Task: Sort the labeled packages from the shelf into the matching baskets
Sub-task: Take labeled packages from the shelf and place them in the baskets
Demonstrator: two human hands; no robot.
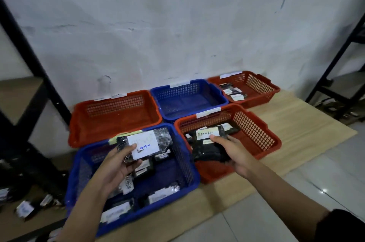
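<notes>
My left hand (118, 164) grips a black wrapped package with a white label (146, 143) above the near blue basket (189, 182), which holds several labelled packages. My right hand (233, 153) holds a black package with a label reading "RETURN" (207, 143) over the left part of the near red basket (266, 143). That basket holds other black packages beneath. Behind stand a red basket (114, 123) and a blue basket (187, 101), both without packages, and a far red basket (256, 87) with a few packages.
The baskets sit on a light wooden mat (306, 119) against a white wall. A black metal shelf frame (29, 83) stands at the left, with loose packages (25, 208) on its low board. Another black rack (339, 76) stands at the right. Tiled floor (296, 192) lies in front.
</notes>
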